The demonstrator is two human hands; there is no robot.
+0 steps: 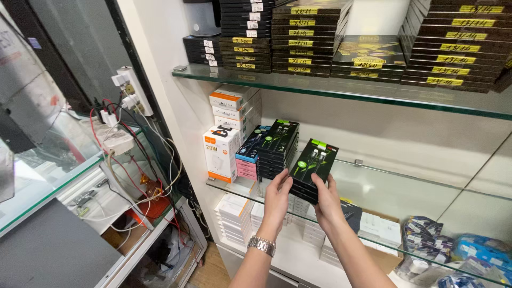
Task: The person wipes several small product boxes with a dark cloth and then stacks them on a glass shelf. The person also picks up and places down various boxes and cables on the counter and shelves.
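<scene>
Both hands, the left hand (pixel 277 196) and right hand (pixel 326 200), have their fingers closed around a small stack of black cable boxes (pixel 314 166) resting on the middle glass shelf (pixel 405 186) beside a taller pile of cable boxes (pixel 277 146); squaring the held stack against that pile seems the step, calling for a level sideways push.

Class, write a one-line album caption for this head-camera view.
Both hands, left hand and right hand, grip a stack of black cable boxes at a glass shelf.

Bare forearms, no sleeves; a silver metal-link wristwatch (pixel 262 245) circles the left wrist; fingers ringless.
</scene>
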